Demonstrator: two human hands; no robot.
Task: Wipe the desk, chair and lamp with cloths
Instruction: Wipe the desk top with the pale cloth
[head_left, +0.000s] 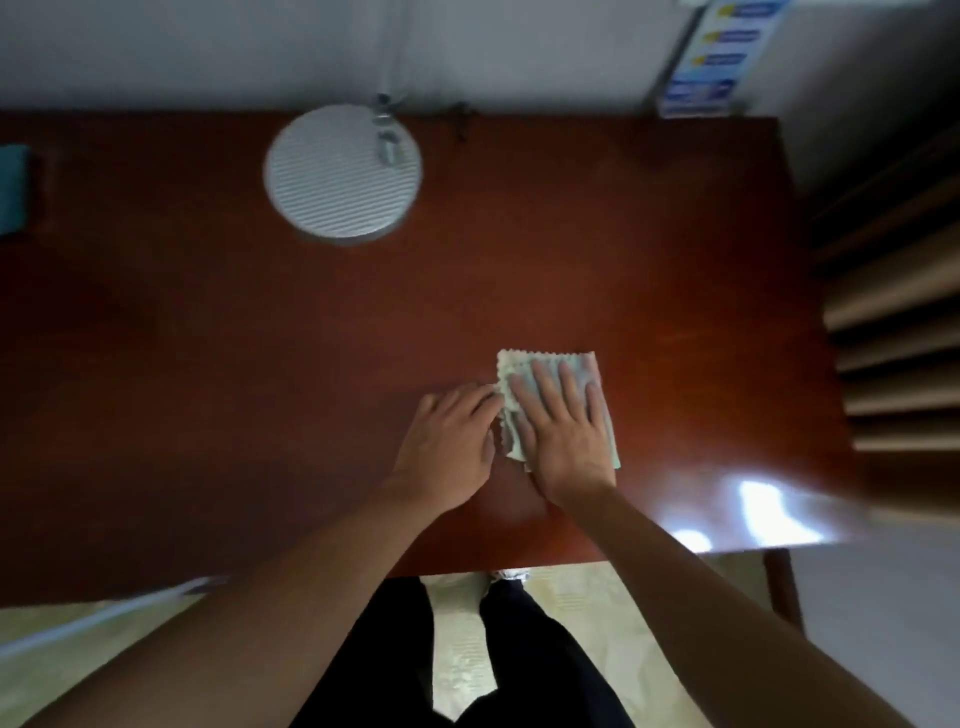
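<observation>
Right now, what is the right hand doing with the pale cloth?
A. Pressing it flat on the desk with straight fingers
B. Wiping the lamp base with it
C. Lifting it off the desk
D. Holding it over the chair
A: the right hand lies flat, fingers straight, on the cloth, which rests on the desk.

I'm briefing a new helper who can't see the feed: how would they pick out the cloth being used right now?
Start at the reddish-brown desk; toward its near right part, two hands meet. The pale green cloth with zigzag edges lies flat under the right hand, while the left hand touches its left edge. Unlike the dark teal item at the far left, it is light and folded.
</observation>
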